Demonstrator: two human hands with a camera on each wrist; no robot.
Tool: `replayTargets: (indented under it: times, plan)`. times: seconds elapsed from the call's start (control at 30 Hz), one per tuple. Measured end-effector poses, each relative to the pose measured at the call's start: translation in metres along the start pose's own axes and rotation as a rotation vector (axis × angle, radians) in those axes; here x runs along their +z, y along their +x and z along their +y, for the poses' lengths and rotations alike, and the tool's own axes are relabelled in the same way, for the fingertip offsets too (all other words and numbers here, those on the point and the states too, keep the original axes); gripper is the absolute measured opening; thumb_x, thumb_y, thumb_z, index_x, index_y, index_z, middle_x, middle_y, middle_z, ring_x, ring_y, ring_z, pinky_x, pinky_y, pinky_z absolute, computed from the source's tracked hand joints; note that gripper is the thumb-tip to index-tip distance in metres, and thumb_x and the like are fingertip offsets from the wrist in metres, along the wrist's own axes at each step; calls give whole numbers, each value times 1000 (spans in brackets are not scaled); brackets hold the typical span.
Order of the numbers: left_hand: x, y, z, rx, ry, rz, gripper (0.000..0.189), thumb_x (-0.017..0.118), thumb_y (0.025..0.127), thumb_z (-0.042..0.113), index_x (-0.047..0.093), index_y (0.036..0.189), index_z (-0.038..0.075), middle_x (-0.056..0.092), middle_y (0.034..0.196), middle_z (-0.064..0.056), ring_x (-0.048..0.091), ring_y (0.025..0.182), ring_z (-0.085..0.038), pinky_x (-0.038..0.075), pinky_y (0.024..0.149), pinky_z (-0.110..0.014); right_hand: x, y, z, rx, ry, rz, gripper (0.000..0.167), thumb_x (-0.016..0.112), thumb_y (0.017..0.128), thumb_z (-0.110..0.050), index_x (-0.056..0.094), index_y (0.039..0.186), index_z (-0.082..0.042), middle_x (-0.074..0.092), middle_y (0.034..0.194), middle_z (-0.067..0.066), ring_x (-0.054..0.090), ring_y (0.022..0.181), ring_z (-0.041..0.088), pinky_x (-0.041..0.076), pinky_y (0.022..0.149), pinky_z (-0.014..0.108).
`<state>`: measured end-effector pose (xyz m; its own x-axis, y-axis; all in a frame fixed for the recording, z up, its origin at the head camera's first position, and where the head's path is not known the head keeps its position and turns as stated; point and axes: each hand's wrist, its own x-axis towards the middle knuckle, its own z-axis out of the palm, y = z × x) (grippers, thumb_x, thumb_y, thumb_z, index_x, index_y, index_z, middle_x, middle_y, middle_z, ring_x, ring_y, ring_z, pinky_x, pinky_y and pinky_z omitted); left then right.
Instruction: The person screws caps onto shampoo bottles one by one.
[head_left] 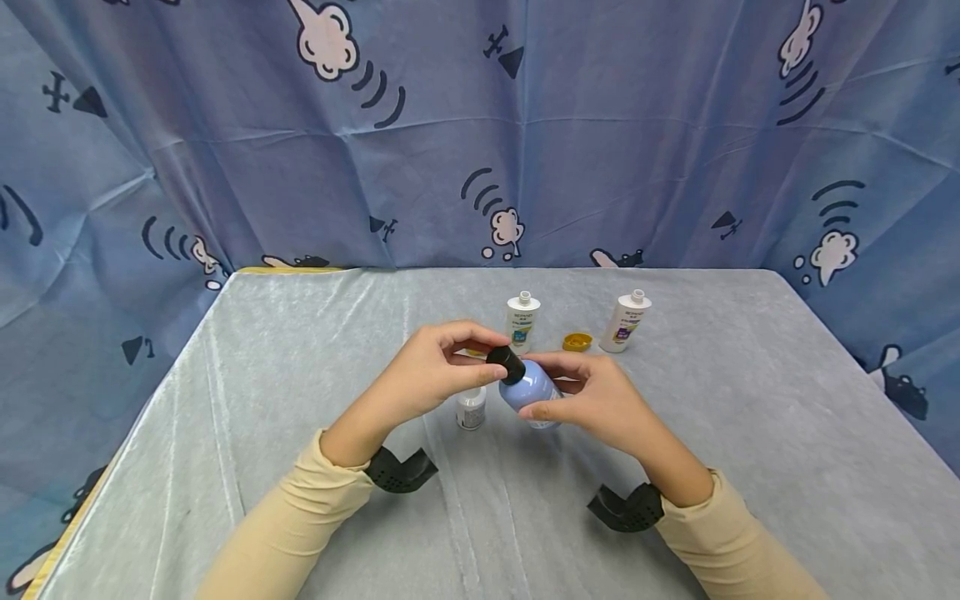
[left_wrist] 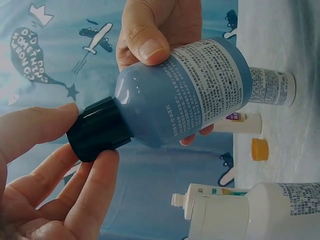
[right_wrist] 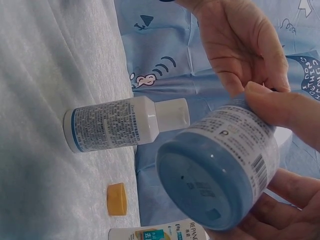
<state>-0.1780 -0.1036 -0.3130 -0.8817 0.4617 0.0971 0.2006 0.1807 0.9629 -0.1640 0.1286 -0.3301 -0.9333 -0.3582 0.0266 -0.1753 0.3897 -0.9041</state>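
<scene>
My left hand pinches the black cap of a blue bottle between thumb and fingers. Round the body of this blue bottle, my right hand has its grip. The bottle is held tilted above the table, its cap end toward my left hand. In the left wrist view the black cap sits against the bottle's shoulder, and printed text covers the lower body. The right wrist view shows the underside of the blue bottle.
A white bottle with a white cap stands beneath my hands. Farther back are two uncapped white bottles, one with a teal label and one with a purple label. A yellow cap lies between them. Behind the table hangs a blue patterned curtain.
</scene>
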Motion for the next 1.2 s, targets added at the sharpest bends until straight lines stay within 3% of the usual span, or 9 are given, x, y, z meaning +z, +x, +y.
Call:
replayTargets:
  times: [0.37, 0.53, 0.7, 0.9, 1.2]
  plan:
    - [1, -2, 3, 55, -35, -64, 35, 67, 90, 1, 65, 125, -2, 63, 131, -18, 66, 115, -29, 57, 93, -29, 0, 0, 0, 1, -3, 2, 53, 88, 74, -15, 69, 122, -2, 70, 120, 14, 67, 110, 25, 57, 93, 30]
    - [1, -2, 4, 16, -60, -37, 41, 70, 89, 3, 62, 129, 1, 62, 133, -16, 65, 116, -28, 57, 94, -31, 0, 0, 0, 1, -3, 0, 53, 88, 75, -15, 68, 123, -2, 70, 121, 14, 67, 110, 26, 58, 93, 30]
    - [0, -1, 4, -53, -21, 48, 41, 78, 86, 13, 66, 124, 7, 68, 119, -9, 66, 107, -21, 58, 89, -30, 0, 0, 0, -4, -4, 1, 53, 88, 75, -15, 68, 123, -3, 70, 122, 14, 67, 110, 25, 57, 93, 30]
    - [0, 0, 3, -74, 37, 66, 28, 79, 85, 19, 72, 111, 11, 71, 103, -6, 68, 94, -21, 57, 80, -30, 0, 0, 0, -4, 4, -6, 53, 87, 75, -15, 68, 123, -3, 70, 122, 14, 67, 110, 25, 57, 94, 29]
    - [1, -1, 4, -26, 2, 27, 30, 75, 88, 13, 71, 116, 5, 71, 113, -12, 72, 92, -17, 60, 84, -32, -1, 0, -1, -9, -4, -1, 52, 88, 75, -15, 69, 122, -3, 70, 121, 13, 67, 109, 24, 57, 94, 29]
